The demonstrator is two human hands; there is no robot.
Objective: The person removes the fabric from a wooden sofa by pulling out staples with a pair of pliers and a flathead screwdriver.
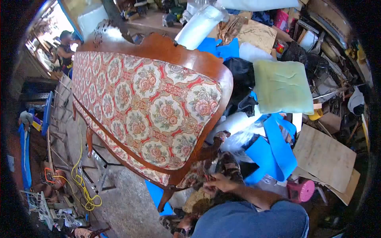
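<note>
A carved wooden settee (147, 103) with floral upholstery fills the middle of the head view. My right hand (218, 183) is closed beside the settee's near end, by a floral panel (193, 177) under the wooden arm (214, 146). A small, thin object seems to stick up from its fingers, too blurred to name. Low in the view, what appears to be my left hand (185, 224) shows only in part, with a dark band at the wrist. Its fingers are hidden. Patterned fabric (170, 223) lies close to it.
A pale foam cushion (282, 87), blue sheets (274, 152), plywood boards (325, 158) and a pink stool (301, 191) crowd the right. A yellow cord (81, 186) lies on the floor at left. Another person (64, 51) is by the far doorway.
</note>
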